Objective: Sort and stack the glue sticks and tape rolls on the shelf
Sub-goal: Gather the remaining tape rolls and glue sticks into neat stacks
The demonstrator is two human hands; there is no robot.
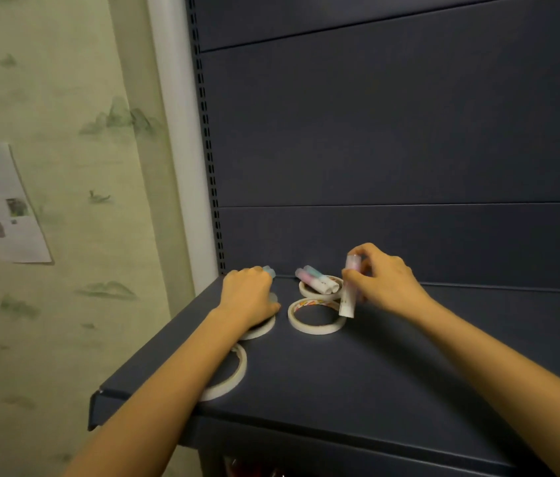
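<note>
**Both hands at the back-left corner of the shelf, each with a glue stick**

The dark blue metal shelf (392, 380) has bare surface along its whole right side and front edge. All the items crowd its back-left corner. The left edge meets a perforated dark upright (207, 139), and flat dark panels close off the back.

The left hand (247, 297) lies near the back-left corner, its fingers curled round a blue-capped glue stick (268, 271), of which only the cap shows. The hand covers most of a flat white tape roll (260, 330). Another thin white tape roll (228, 376) lies toward the front-left edge, partly hidden under the left forearm.

The right hand (387, 280) pinches a white glue stick with a pale pink cap (349, 290) between thumb and fingertips. It holds the stick nearly upright, with the lower end at the right rim of a white tape roll with a patterned inner face (316, 321).

Just behind that, a smaller white tape roll (319, 293) lies near the back edge. A bundle of pink- and blue-capped glue sticks (316, 282) lies across its ring.

Left of the shelf are a white post (178, 149) and pale green patterned wallpaper (65, 98) with a printed paper sheet (6, 204) stuck on it.
</note>
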